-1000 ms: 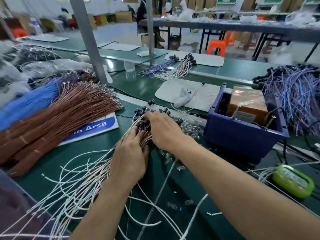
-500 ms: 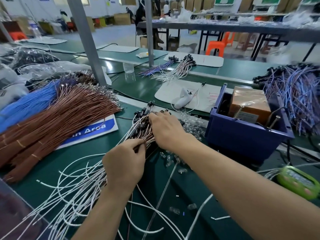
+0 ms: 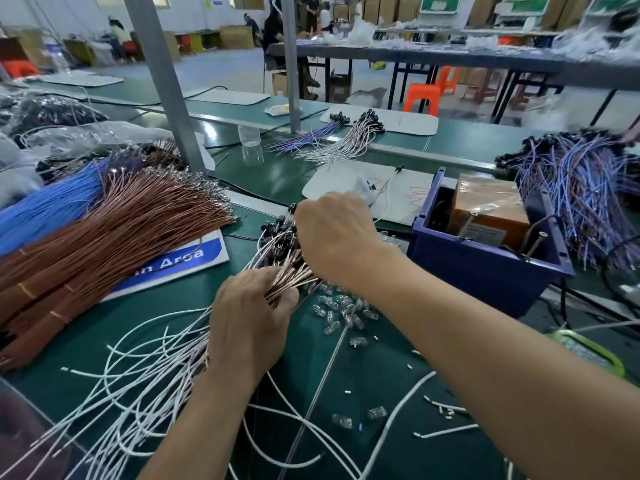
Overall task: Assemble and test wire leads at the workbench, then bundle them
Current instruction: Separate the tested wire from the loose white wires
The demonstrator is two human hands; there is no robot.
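Head view: the left hand (image 3: 249,327) grips the wire leads (image 3: 294,273) mid-bundle over the green tabletop (image 3: 138,306), and the right hand (image 3: 336,244) curls round their black-capped ends. These look assembled. Gathering seems under way with no tie visible (white tails sprawl loose). A blue sign (image 3: 180,261) reads "Area".

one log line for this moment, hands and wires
step: gathering | left hand: grips wire bundle | right hand: over its black ends, grip hidden | clear bulbs: loose on bench
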